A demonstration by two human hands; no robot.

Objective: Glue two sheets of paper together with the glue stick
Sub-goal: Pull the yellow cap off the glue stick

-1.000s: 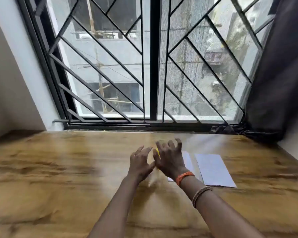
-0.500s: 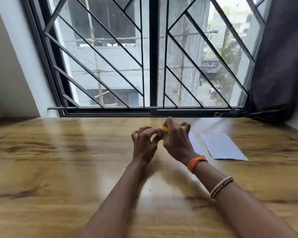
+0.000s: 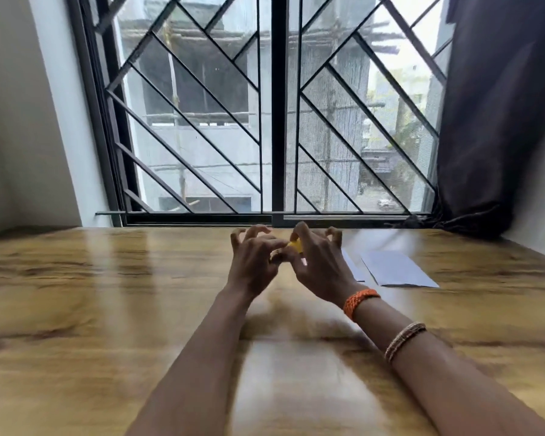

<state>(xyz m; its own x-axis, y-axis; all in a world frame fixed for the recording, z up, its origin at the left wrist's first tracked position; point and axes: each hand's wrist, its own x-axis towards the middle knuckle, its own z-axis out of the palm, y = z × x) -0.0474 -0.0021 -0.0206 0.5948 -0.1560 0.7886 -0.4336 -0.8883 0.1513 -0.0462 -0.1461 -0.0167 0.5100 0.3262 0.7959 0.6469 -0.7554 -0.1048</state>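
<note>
Evidently both hands meet above the table [image 3: 107,309]: the left hand [image 3: 252,262] and right hand [image 3: 320,265] pinch the small yellow glue stick [image 3: 295,246] between fingertips, likely to uncap it. Beyond, right, two sheets [image 3: 394,267] lie flat, side by side, awaiting glue. No writing is legible.
</note>
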